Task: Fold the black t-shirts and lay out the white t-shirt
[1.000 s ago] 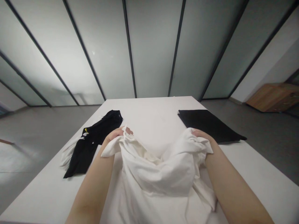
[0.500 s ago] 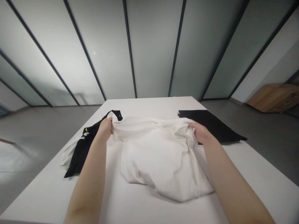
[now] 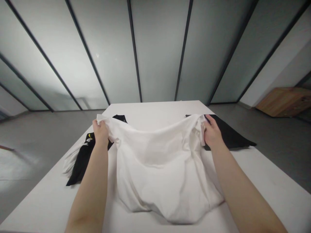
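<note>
hands (image 3: 100, 132) (image 3: 212, 133) can pass between the black garments (image 3: 84, 165) (image 3: 227, 131).

The white garment (image 3: 160, 171) is plain, on a white table (image 3: 48, 197). The black garment (image 3: 84, 165) bears a yellow-and-white print; the black cloth (image 3: 228, 136) looks solid.

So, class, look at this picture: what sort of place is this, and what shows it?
Probably a plain indoor workroom or office-like space: a long white table, frosted glass panels in dark frames along the wall, and a low wooden cabinet on a grey floor.
</note>
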`<state>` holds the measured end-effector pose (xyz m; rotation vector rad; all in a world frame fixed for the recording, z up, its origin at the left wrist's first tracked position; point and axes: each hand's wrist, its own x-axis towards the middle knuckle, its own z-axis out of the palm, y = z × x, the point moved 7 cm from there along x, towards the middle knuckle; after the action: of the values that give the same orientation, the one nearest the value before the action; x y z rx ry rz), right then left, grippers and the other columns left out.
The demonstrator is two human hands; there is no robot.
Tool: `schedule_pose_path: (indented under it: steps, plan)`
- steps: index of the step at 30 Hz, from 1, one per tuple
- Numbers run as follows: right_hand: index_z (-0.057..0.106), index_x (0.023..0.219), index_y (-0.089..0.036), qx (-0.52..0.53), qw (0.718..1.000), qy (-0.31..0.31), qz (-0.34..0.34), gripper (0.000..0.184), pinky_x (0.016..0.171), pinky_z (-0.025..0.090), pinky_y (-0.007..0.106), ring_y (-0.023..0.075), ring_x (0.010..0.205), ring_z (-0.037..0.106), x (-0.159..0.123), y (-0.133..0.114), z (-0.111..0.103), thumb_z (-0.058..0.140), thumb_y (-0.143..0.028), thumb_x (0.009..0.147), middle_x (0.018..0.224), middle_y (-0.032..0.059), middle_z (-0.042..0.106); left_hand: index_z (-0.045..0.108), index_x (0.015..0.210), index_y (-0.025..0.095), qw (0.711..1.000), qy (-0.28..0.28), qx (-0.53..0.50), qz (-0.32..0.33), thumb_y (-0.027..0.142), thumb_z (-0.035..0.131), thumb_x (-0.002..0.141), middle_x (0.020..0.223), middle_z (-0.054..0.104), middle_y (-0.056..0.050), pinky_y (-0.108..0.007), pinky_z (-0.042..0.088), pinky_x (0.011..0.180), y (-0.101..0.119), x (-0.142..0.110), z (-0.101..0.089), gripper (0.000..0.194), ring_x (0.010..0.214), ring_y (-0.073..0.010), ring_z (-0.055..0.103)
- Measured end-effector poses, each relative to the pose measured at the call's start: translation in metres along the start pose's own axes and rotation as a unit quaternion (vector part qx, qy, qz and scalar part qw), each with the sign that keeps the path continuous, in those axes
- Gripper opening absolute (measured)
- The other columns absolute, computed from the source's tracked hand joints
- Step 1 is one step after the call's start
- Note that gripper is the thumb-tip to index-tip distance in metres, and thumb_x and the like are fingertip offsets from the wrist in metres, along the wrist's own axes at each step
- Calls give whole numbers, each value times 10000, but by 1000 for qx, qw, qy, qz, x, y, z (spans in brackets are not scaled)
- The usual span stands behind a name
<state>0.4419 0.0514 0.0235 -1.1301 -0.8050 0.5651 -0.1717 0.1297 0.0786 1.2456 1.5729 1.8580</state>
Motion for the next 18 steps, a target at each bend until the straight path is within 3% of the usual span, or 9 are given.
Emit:
schedule_pose_path:
  steps: [3, 6, 9, 12, 15, 18]
  plan:
    - [510, 1501, -251, -144, 988, 4, -61, 720, 1106, 495, 483, 300, 1307, 610, -1, -1, 12, 678, -471, 836, 1392, 126, 656, 444, 1439, 189, 985, -17, 163, 46, 346, 671, 883, 1277, 680, -154, -499, 517, 1109, 2, -3, 11, 621, 1233, -322, 665]
    - [516, 1536, -224, -362, 926, -5, -103, 681, 1226, 323, 610, 384, 1493, 426, -21, 0, 32, 605, -422, 890, 1561, 169, 543, 546, 1373, 183, 943, -82, 295, 128, 349, 655, 904, 1378, 646, -188, -601, 382, 1218, 13, -25, 41, 509, 1394, -390, 550]
    - [516, 1566, -234, -539, 835, -57, -94, 671, 1206, 244, 710, 497, 1569, 250, -52, 10, 67, 602, -406, 923, 1689, 198, 369, 628, 1252, 184, 896, -223, 314, 222, 307, 554, 965, 1326, 685, -164, -535, 394, 1220, 23, -74, 94, 321, 1337, -338, 591]
    - [436, 1637, -216, -609, 773, -143, -105, 727, 1204, 180, 733, 551, 1595, 112, -90, 20, 102, 608, -390, 952, 1760, 225, 196, 640, 1276, 189, 832, -379, 328, 238, 343, 542, 1004, 1314, 696, -159, -477, 433, 1191, 16, -140, 139, 327, 1306, -311, 614]
    - [404, 1660, -243, -630, 734, -224, -122, 715, 1222, 147, 706, 537, 1609, 86, -122, 32, 123, 582, -403, 986, 1760, 223, 217, 598, 1400, 197, 747, -486, 393, 228, 437, 582, 1002, 1469, 609, -181, -489, 448, 1174, 4, -196, 158, 466, 1374, -340, 564]
    - [440, 1634, -254, -646, 696, -292, -111, 657, 1226, 195, 651, 490, 1588, 227, -136, 42, 126, 545, -460, 1018, 1677, 223, 391, 590, 1442, 224, 681, -521, 470, 209, 529, 625, 955, 1462, 593, -205, -531, 509, 1080, 2, -216, 156, 576, 1354, -396, 573]
